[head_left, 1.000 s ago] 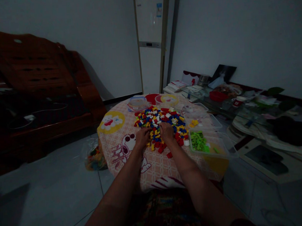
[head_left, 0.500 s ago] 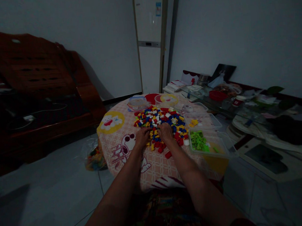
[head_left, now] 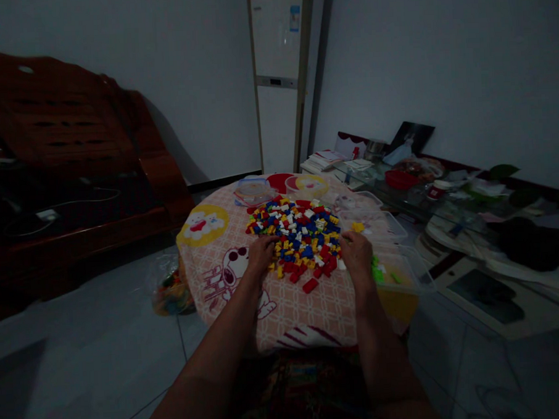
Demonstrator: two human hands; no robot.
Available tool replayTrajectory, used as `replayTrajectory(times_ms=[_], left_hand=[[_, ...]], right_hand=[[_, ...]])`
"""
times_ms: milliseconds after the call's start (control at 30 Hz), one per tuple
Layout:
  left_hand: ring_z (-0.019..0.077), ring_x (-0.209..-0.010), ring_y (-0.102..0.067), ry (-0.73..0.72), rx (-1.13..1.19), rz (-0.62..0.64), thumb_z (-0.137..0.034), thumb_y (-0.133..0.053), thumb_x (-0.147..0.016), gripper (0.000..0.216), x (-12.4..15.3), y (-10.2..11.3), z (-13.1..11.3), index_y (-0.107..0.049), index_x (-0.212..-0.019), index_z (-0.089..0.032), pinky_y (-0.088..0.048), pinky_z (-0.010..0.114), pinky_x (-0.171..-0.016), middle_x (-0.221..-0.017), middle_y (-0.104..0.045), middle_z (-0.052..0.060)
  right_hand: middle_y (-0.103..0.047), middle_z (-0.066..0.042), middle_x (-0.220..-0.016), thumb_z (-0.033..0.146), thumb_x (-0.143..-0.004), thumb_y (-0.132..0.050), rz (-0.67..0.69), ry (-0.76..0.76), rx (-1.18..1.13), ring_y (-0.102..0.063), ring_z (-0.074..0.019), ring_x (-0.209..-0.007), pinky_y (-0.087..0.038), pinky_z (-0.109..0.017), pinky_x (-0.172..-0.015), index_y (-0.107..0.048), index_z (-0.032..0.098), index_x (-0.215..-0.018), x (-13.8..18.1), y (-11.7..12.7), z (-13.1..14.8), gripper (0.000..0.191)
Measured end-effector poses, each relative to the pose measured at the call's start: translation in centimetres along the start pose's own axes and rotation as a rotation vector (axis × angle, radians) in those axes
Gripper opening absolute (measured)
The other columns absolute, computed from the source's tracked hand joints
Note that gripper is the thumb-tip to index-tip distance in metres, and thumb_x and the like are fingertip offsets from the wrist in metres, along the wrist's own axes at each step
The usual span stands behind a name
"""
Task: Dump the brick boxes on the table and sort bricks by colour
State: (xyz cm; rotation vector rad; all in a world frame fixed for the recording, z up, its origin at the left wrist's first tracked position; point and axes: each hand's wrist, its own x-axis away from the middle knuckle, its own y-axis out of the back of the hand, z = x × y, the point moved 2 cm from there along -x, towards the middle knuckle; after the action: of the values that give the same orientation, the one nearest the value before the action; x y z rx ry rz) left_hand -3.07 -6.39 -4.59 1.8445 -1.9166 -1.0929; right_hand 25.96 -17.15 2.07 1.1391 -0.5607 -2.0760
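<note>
A loose heap of small toy building bricks (head_left: 296,228) in red, blue, yellow, white and some green lies on a round table. At the heap's left edge is my left hand (head_left: 261,252), its fingers bent together over the bricks; whatever is at its fingertips is hidden. My right hand (head_left: 358,250) is beyond the heap's right edge, over the near side of a clear plastic box (head_left: 409,267). Its fingers are pinched together, and what they hold is too small and dark to make out. Green bricks (head_left: 378,272) in that box are partly covered by this hand.
Behind the green bricks' box stands another clear box (head_left: 386,224) with yellow bricks (head_left: 357,227). Clear tubs (head_left: 253,189) sit at the table's far side. A patterned tablecloth (head_left: 307,319) covers the table. A cluttered glass stand (head_left: 380,189) is to the right, a wooden bench (head_left: 77,144) left.
My right hand has moved right, from the middle of the heap to the box with green bricks. My left hand stays at the heap's left edge. The view has shifted slightly.
</note>
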Motion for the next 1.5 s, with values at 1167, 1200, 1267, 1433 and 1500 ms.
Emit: replayTrajectory(times_ms=[1167, 1200, 1267, 1433, 1500], left_hand=[[0.0298, -0.113, -0.07, 0.119, -0.337, 0.106, -0.043, -0.061, -0.096, 0.034, -1.0, -0.3, -3.1, -0.08, -0.122, -0.031, -0.052, 0.039, -0.094, -0.124, -0.077, 0.009], [0.0306, -0.112, -0.07, 0.137, -0.345, 0.101, -0.042, -0.062, -0.095, 0.034, -1.0, -0.3, -3.4, -0.08, -0.121, -0.031, -0.052, 0.04, -0.094, -0.123, -0.077, 0.009], [0.0322, -0.113, -0.069, 0.161, -0.333, 0.07, -0.042, -0.065, -0.092, 0.034, -0.9, -0.5, -3.8, -0.08, -0.12, -0.029, -0.051, 0.041, -0.095, -0.121, -0.077, 0.01], [0.0286, -0.11, -0.069, 0.134, -0.23, -0.041, -0.037, -0.07, -0.087, 0.029, -0.4, -0.7, -3.6, -0.079, -0.113, -0.029, -0.05, 0.038, -0.095, -0.115, -0.079, 0.006], [0.0269, -0.105, -0.07, 0.114, -0.172, -0.054, -0.036, -0.072, -0.085, 0.027, -0.3, -0.8, -3.3, -0.078, -0.111, -0.028, -0.05, 0.037, -0.094, -0.11, -0.08, 0.005]], right_hand=[[-0.072, -0.01, -0.097, 0.013, -0.1, -0.052, 0.092, 0.259, -0.01, -0.056, -0.0255, -0.099, -0.042, -0.037, -0.099, -0.076, 0.018, -0.097, 4.8, -7.4, 2.7, 0.025], [-0.072, -0.01, -0.097, 0.013, -0.1, -0.052, 0.096, 0.257, -0.009, -0.056, -0.0255, -0.099, -0.042, -0.037, -0.099, -0.076, 0.018, -0.096, 4.8, -7.4, 2.7, 0.025], [-0.072, -0.011, -0.096, 0.014, -0.1, -0.052, 0.1, 0.256, -0.011, -0.055, -0.0256, -0.098, -0.042, -0.037, -0.098, -0.076, 0.018, -0.096, 4.8, -7.3, 2.8, 0.024], [-0.072, -0.012, -0.098, 0.013, -0.099, -0.052, 0.097, 0.258, -0.015, -0.055, -0.0265, -0.1, -0.042, -0.038, -0.099, -0.076, 0.017, -0.098, 4.9, -7.3, 2.8, 0.025], [-0.072, -0.012, -0.1, 0.013, -0.099, -0.051, 0.096, 0.257, -0.015, -0.055, -0.0267, -0.101, -0.042, -0.038, -0.1, -0.076, 0.017, -0.1, 4.9, -7.3, 2.7, 0.025]])
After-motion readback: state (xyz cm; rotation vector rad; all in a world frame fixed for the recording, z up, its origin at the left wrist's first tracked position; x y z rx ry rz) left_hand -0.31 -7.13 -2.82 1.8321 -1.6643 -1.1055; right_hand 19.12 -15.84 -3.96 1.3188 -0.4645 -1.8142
